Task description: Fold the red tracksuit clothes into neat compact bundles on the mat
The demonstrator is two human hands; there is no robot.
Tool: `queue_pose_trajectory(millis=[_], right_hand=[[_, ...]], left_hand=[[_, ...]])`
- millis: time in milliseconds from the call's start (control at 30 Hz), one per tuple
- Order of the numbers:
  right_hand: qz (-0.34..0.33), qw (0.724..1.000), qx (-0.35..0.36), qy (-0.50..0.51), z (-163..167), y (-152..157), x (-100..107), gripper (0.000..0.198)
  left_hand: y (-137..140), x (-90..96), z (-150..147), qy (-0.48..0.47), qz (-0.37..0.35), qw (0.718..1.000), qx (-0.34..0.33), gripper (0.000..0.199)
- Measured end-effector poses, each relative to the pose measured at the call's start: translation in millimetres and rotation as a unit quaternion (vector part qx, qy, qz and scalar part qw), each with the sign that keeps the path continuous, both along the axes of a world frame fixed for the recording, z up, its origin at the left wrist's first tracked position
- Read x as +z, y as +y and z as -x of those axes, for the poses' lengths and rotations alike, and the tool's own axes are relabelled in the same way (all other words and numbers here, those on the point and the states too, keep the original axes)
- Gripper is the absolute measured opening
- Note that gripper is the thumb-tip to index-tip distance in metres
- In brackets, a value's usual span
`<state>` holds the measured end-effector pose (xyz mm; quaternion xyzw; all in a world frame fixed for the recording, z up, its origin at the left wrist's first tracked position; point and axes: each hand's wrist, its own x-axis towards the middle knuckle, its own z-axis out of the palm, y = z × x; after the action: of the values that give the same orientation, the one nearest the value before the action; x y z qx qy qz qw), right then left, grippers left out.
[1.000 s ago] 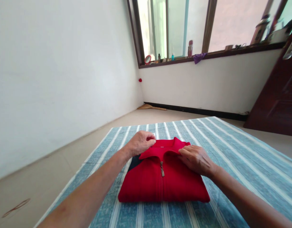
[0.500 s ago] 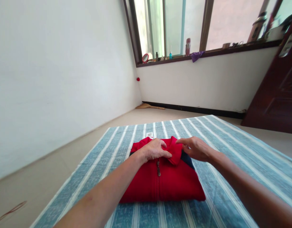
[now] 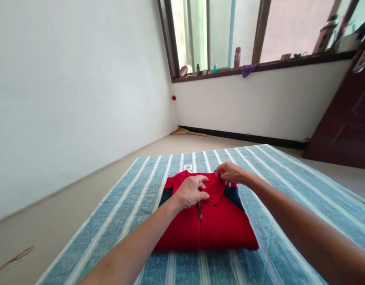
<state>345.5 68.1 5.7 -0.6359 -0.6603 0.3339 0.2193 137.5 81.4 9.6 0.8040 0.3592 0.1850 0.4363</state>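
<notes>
A folded red jacket (image 3: pixel 225 227) with navy shoulder panels lies front up on a blue-and-white striped cloth (image 3: pixel 188 271). Its zipper pull (image 3: pixel 199 210) hangs below the collar (image 3: pixel 213 189). My left hand (image 3: pixel 190 192) rests over the collar's left part, thumb and fingers apart, covering some of the neckline. At the collar's far right corner, my right hand (image 3: pixel 229 173) has its fingertips pinched on the red fabric; the other fingers curl under.
A broom (image 3: pixel 186 132) lies on the floor by the far corner. Bottles, a small mirror (image 3: pixel 183 71) and a purple cloth (image 3: pixel 248 70) sit along the window sill. A dark red door (image 3: pixel 345 118) stands at right. A thin reddish loop (image 3: pixel 17 257) lies on the floor at left.
My right hand has moved up and slightly left along the collar, from its right side to its far corner. My left hand has shifted slightly down and left, its fingers still apart.
</notes>
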Motion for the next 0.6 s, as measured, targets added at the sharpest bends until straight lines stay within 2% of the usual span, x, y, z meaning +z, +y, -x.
queue_pose_trajectory(millis=[100,200,300,367,467,533,600], right_hand=[[-0.016,1.000,-0.013,-0.020,3.1,-2.2,2.3,0.026],[-0.078,0.994,-0.046,-0.053,10.8,-4.5,14.2,0.029],[-0.172,0.976,-0.090,-0.099,27.3,-6.7,30.7,0.033],[-0.214,0.964,-0.080,-0.133,43.1,-6.5,38.9,0.029],[-0.204,0.969,-0.022,-0.138,68.2,-2.6,41.8,0.025],[-0.170,0.977,0.005,-0.131,82.5,1.2,38.3,0.023],[-0.132,0.982,0.019,-0.136,94.2,4.8,33.3,0.021]], left_hand=[[-8.8,5.0,-0.9,0.015,-0.091,0.996,-0.001,0.043],[-8.9,19.2,3.1,0.009,-0.125,0.992,-0.011,0.039],[11.2,34.2,15.6,0.022,-0.153,0.988,0.004,0.027],[32.5,40.2,26.6,0.029,-0.194,0.980,0.042,0.021],[60.8,42.0,40.6,0.076,-0.251,0.963,0.060,0.024],[71.1,40.4,45.9,0.153,-0.277,0.949,0.014,0.032],[75.3,38.4,47.3,0.246,-0.295,0.922,-0.042,0.036]])
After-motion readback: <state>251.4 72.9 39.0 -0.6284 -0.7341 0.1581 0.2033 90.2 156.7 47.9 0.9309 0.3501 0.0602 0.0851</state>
